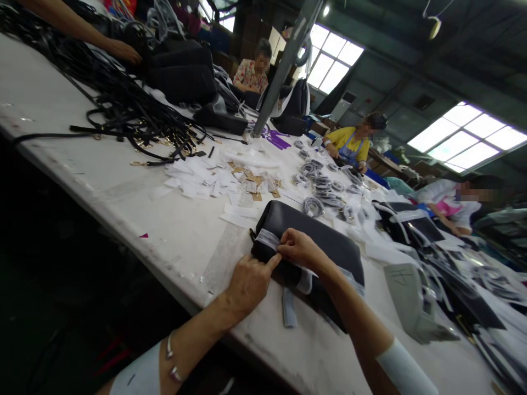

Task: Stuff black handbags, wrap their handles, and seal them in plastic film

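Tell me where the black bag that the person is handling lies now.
The black bag lies low in the middle of the head view on the white table, under the left hand and right hand, just below the paper slips.

Long white worktable (123, 208), surface scuffed. On it: black handbag (313, 241) near front edge; tangle of black straps (123, 109) at far left; scattered white paper slips (201, 178) with tan tags (255, 184) mid-table; coiled grey zippers (325, 189) beyond; purple strips (278, 140) by metal post (284, 60).

Bare table (123, 203) lies left of the bag (329, 247); paper slips (214, 178) crowd behind.
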Available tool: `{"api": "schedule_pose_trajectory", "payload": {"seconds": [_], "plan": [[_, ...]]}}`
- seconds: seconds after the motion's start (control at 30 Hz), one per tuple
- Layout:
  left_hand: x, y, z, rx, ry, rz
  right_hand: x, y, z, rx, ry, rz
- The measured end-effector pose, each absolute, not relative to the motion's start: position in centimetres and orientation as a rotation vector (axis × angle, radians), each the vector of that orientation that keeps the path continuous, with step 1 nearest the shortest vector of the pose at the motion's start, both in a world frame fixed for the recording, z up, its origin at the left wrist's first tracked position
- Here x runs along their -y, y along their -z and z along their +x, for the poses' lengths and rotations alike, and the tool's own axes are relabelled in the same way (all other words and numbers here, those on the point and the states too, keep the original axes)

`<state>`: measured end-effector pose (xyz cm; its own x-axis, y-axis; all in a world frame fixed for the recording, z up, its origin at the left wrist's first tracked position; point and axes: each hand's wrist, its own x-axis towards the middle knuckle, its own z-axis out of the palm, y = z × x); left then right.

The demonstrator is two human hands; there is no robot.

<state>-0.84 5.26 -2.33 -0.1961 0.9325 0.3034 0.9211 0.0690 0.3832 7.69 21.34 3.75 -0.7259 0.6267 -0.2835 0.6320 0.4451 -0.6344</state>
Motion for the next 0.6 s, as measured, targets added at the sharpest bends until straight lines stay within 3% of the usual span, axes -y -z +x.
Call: {"api": "schedule_pose_trajectory", "payload": {"seconds": [0.17, 0.4, 0.5, 0.6], "plan": [[-5.2, 2.1, -1.0, -2.299, -0.836, 1.937, -21.0, -4.7, 7.2, -2.651, 0.932, 1.191], [-5.1, 2.0, -0.9, -2.33, -0.795, 1.952, -20.6, -6.8, 9.0, -2.741, 0.11, 1.407], [-5.2, 2.3, -0.9, -2.343, -0.788, 1.967, -19.6, -6.9, 9.8, -2.961, 0.075, 1.372], [-5.2, 2.4, -0.9, -2.361, -0.751, 1.976, -18.1, -5.6, 10.2, -3.292, 0.133, 0.99]]}}
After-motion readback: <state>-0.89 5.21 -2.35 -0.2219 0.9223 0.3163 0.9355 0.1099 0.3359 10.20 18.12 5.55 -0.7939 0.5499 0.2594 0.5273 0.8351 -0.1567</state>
